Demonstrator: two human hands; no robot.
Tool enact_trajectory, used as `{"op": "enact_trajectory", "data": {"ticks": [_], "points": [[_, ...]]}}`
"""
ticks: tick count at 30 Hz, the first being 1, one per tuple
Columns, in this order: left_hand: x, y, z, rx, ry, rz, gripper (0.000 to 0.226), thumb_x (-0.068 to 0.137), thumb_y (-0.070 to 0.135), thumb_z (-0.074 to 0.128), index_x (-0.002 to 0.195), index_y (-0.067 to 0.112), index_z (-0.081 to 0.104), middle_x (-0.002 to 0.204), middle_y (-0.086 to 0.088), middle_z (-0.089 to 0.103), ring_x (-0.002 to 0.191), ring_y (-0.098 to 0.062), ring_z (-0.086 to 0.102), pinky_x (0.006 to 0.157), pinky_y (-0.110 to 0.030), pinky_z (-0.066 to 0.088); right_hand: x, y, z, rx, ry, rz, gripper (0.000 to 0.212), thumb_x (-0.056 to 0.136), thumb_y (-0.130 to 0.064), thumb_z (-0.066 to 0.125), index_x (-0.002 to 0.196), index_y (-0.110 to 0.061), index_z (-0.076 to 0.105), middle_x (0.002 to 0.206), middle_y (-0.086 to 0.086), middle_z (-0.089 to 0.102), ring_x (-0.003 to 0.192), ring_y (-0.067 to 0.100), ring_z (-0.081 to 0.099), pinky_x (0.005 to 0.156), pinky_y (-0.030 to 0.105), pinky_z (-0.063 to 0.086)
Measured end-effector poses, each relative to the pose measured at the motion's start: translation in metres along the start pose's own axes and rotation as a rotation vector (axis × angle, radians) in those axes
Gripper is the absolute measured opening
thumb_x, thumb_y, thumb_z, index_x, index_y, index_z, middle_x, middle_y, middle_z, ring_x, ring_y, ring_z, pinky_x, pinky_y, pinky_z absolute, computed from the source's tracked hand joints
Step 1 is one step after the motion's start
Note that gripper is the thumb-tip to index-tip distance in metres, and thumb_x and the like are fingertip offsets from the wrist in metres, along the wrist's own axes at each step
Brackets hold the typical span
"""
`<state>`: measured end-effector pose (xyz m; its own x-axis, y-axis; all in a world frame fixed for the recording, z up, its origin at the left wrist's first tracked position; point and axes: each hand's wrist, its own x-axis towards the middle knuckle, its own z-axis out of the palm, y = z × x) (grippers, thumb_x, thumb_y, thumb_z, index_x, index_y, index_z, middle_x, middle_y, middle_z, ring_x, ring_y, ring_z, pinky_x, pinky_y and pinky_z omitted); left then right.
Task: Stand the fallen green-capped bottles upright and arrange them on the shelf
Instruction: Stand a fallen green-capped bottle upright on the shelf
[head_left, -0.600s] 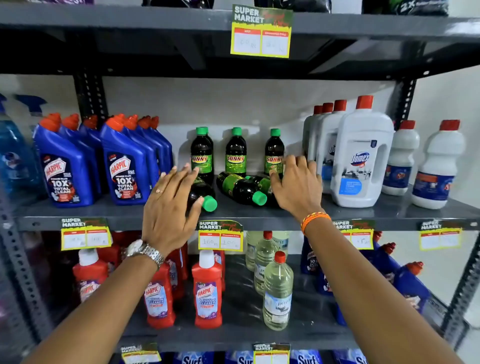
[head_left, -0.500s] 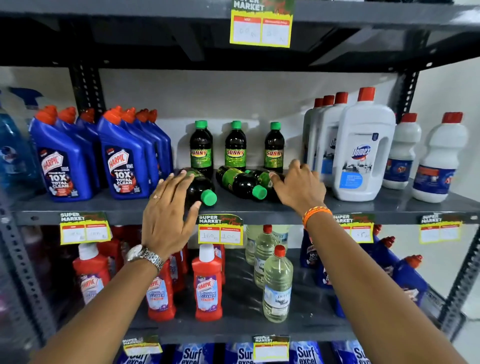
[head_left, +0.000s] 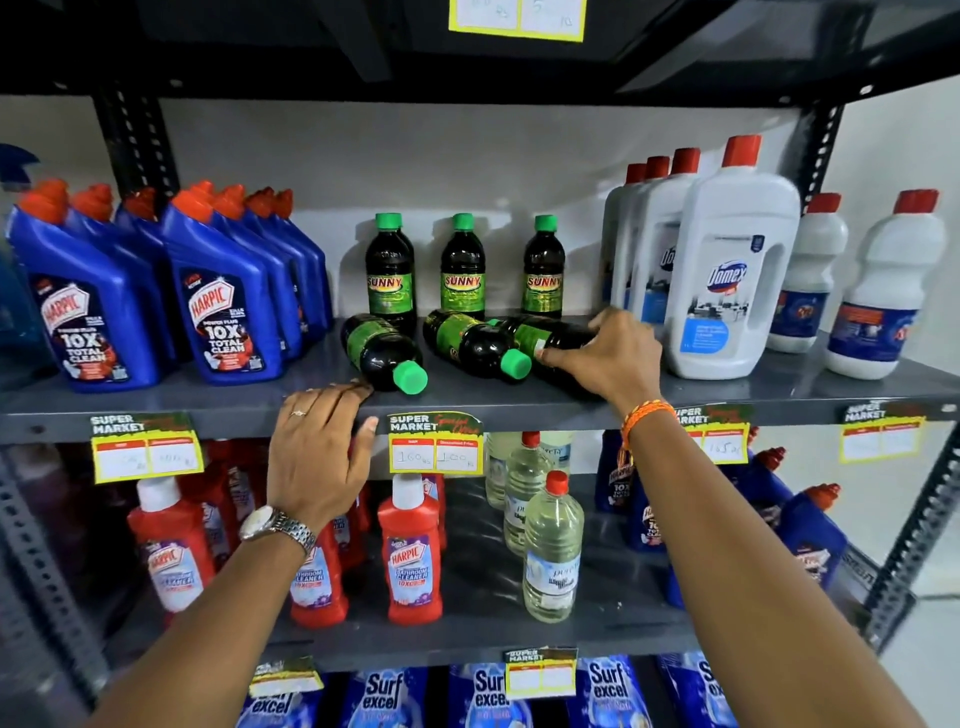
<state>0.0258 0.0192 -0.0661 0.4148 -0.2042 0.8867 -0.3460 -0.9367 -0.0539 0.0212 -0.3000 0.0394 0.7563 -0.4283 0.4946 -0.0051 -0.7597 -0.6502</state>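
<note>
Three dark SUNNY bottles with green caps stand upright at the back of the grey shelf (head_left: 779, 387): left (head_left: 389, 273), middle (head_left: 462, 270), right (head_left: 543, 270). In front of them three more lie fallen. The left fallen bottle (head_left: 382, 351) and the middle fallen bottle (head_left: 475, 345) point their caps toward me. The right fallen bottle (head_left: 550, 335) lies crosswise, and my right hand (head_left: 605, 358) grips it. My left hand (head_left: 317, 452) rests open on the shelf's front edge, its fingertips just short of the left fallen bottle.
Blue Harpic bottles (head_left: 218, 306) crowd the shelf's left side; white Domex bottles (head_left: 727, 275) stand on the right. Price tags (head_left: 435, 444) hang from the shelf edge. Red Harpic bottles (head_left: 410, 551) and clear bottles (head_left: 550, 551) fill the shelf below.
My left hand has dropped from the left fallen bottle down to the shelf edge. My right hand has closed around the right fallen bottle. The camera has moved closer.
</note>
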Motion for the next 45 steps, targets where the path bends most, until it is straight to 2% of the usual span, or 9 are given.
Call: {"op": "enact_trajectory", "data": {"ticks": [5, 11, 16, 18, 21, 24, 28, 37, 45], "points": [[-0.001, -0.004, 0.006, -0.016, 0.043, 0.029, 0.033, 0.098, 0.031, 0.045, 0.116, 0.008, 0.061, 0.111, -0.013, 0.068, 0.103, -0.028, 0.055, 0.098, -0.046, 0.039, -0.003, 0.003, 0.006, 0.101, 0.136, 0.0, 0.072, 0.048, -0.067, 0.082, 0.098, -0.019, 0.065, 0.098, 0.006, 0.074, 0.099, 0.028, 0.067, 0.079, 0.032, 0.045], [-0.004, -0.007, 0.015, -0.039, 0.083, 0.028, 0.034, 0.099, 0.032, 0.043, 0.116, 0.009, 0.062, 0.11, -0.012, 0.069, 0.104, -0.028, 0.056, 0.098, -0.046, 0.039, -0.002, -0.001, 0.005, 0.637, 0.182, 0.272, 0.058, 0.047, -0.057, 0.088, 0.083, -0.021, 0.061, 0.098, 0.006, 0.074, 0.083, 0.014, 0.071, 0.077, 0.029, 0.059], [-0.003, -0.009, 0.019, -0.036, 0.107, 0.039, 0.033, 0.099, 0.031, 0.044, 0.113, 0.008, 0.063, 0.109, -0.013, 0.069, 0.102, -0.029, 0.056, 0.096, -0.046, 0.039, 0.007, -0.008, 0.003, 1.344, -0.156, 0.41, 0.052, 0.075, -0.008, 0.085, 0.115, 0.005, 0.055, 0.127, 0.029, 0.067, 0.11, 0.038, 0.072, 0.088, 0.06, 0.059], [-0.004, -0.009, 0.019, -0.034, 0.11, 0.034, 0.032, 0.098, 0.03, 0.044, 0.113, 0.008, 0.063, 0.108, -0.013, 0.069, 0.102, -0.029, 0.055, 0.096, -0.046, 0.039, 0.006, -0.011, 0.006, 1.417, -0.269, 0.424, 0.067, 0.081, -0.002, 0.078, 0.137, 0.009, 0.044, 0.137, 0.028, 0.06, 0.119, 0.041, 0.066, 0.089, 0.065, 0.056], [-0.004, -0.009, 0.02, -0.036, 0.116, 0.037, 0.032, 0.098, 0.03, 0.044, 0.113, 0.008, 0.063, 0.108, -0.014, 0.07, 0.102, -0.028, 0.055, 0.094, -0.046, 0.039, 0.008, -0.012, 0.014, 1.492, -0.372, 0.433, 0.052, 0.085, -0.005, 0.072, 0.133, 0.001, 0.052, 0.132, 0.024, 0.06, 0.125, 0.044, 0.06, 0.09, 0.068, 0.054], [-0.003, -0.01, 0.02, -0.032, 0.117, 0.047, 0.033, 0.099, 0.03, 0.043, 0.115, 0.008, 0.063, 0.109, -0.014, 0.07, 0.102, -0.029, 0.056, 0.094, -0.046, 0.04, 0.018, -0.009, 0.014, 1.359, -0.31, 0.393, 0.052, 0.081, -0.007, 0.078, 0.123, -0.008, 0.047, 0.12, 0.012, 0.065, 0.118, 0.031, 0.066, 0.089, 0.059, 0.057], [-0.004, -0.011, 0.021, -0.031, 0.113, 0.044, 0.033, 0.099, 0.029, 0.044, 0.115, 0.008, 0.063, 0.11, -0.014, 0.07, 0.103, -0.029, 0.056, 0.095, -0.047, 0.039, 0.031, 0.0, 0.012, 0.901, -0.214, 0.248, 0.044, 0.071, -0.018, 0.089, 0.092, -0.026, 0.052, 0.086, -0.014, 0.071, 0.084, -0.002, 0.065, 0.07, 0.018, 0.04], [-0.004, -0.009, 0.02, -0.033, 0.106, 0.038, 0.033, 0.099, 0.029, 0.044, 0.115, 0.007, 0.062, 0.109, -0.016, 0.069, 0.103, -0.031, 0.055, 0.096, -0.048, 0.039, 0.047, 0.009, 0.04, 0.664, -0.225, 0.094, 0.043, 0.066, -0.003, 0.089, 0.095, -0.023, 0.064, 0.103, 0.004, 0.077, 0.099, 0.017, 0.073, 0.088, 0.034, 0.057], [-0.003, -0.007, 0.014, -0.039, 0.084, 0.037, 0.035, 0.099, 0.029, 0.043, 0.116, 0.006, 0.063, 0.11, -0.015, 0.069, 0.104, -0.031, 0.054, 0.097, -0.05, 0.038, 0.051, 0.013, 0.043, 0.58, -0.239, 0.11, 0.062, 0.067, -0.008, 0.09, 0.117, -0.01, 0.052, 0.112, 0.009, 0.072, 0.105, 0.022, 0.07, 0.093, 0.035, 0.056]]}}
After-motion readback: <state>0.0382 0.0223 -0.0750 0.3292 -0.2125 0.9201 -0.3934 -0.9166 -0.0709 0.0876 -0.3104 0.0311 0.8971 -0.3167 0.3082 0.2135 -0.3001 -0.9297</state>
